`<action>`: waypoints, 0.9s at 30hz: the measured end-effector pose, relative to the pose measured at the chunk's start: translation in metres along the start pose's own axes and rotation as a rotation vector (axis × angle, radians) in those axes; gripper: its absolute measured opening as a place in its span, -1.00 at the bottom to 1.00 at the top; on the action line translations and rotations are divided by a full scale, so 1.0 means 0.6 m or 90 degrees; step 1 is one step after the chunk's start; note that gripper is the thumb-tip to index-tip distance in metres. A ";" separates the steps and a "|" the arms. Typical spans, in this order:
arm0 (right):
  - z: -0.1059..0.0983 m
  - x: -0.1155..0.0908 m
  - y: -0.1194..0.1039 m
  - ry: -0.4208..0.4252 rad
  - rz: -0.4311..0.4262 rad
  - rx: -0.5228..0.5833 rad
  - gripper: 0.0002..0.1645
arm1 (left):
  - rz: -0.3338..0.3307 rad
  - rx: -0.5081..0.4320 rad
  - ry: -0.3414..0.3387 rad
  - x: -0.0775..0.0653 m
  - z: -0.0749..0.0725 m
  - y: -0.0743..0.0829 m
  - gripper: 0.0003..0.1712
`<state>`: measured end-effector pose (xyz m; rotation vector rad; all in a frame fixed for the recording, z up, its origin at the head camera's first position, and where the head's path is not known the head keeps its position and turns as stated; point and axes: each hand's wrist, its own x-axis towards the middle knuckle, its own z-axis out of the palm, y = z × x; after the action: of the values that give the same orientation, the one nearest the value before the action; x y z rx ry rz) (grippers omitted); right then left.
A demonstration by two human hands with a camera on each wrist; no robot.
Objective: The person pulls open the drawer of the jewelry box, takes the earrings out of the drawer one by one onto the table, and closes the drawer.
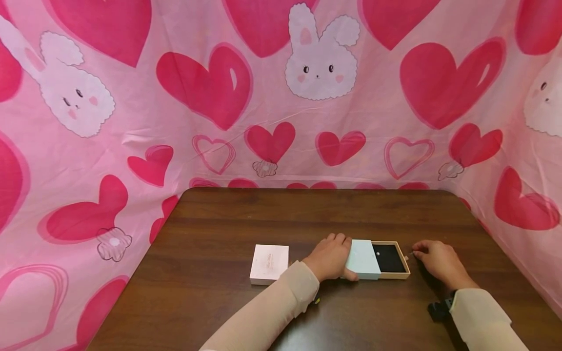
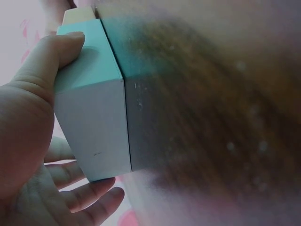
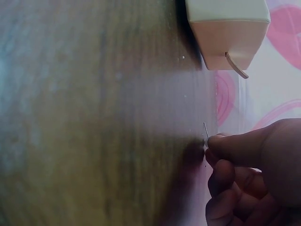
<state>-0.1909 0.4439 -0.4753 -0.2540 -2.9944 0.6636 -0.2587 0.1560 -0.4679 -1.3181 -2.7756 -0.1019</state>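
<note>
My left hand [image 1: 330, 257] grips the closed end of a pale blue box sleeve [image 1: 364, 257] on the table, thumb on the near side, fingers on the far side. A beige drawer [image 1: 400, 276] sticks out of the sleeve's right end. Its black insert [image 1: 391, 263] carries a small shiny white piece [image 1: 378, 253]. Right of the drawer, my right hand [image 1: 441, 263] pinches a thin metal pin [image 3: 205, 128] between thumb and forefinger, just above the table; what the fingertips cover is hidden. A ribbon pull tab [image 3: 236, 66] hangs from the drawer's front, apart from that hand.
A pale pink lidded box [image 1: 269, 261] with small lettering stands left of my left hand, its right corner partly behind that forearm. The brown wooden table [image 1: 307, 214] ends at a pink curtain [image 1: 303, 117] with hearts and rabbits.
</note>
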 end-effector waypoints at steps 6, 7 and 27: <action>0.001 0.000 0.001 0.000 -0.002 0.001 -0.79 | -0.004 -0.006 -0.013 0.001 0.001 -0.001 0.15; 0.001 -0.001 0.001 -0.003 -0.001 0.002 -0.79 | -0.004 -0.004 -0.013 0.001 0.002 -0.001 0.16; -0.003 -0.003 0.009 0.006 -0.015 0.003 -0.79 | -0.008 -0.002 -0.011 0.002 0.002 0.001 0.15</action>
<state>-0.1882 0.4492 -0.4758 -0.2208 -2.9810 0.6662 -0.2593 0.1573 -0.4693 -1.3080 -2.7999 -0.0954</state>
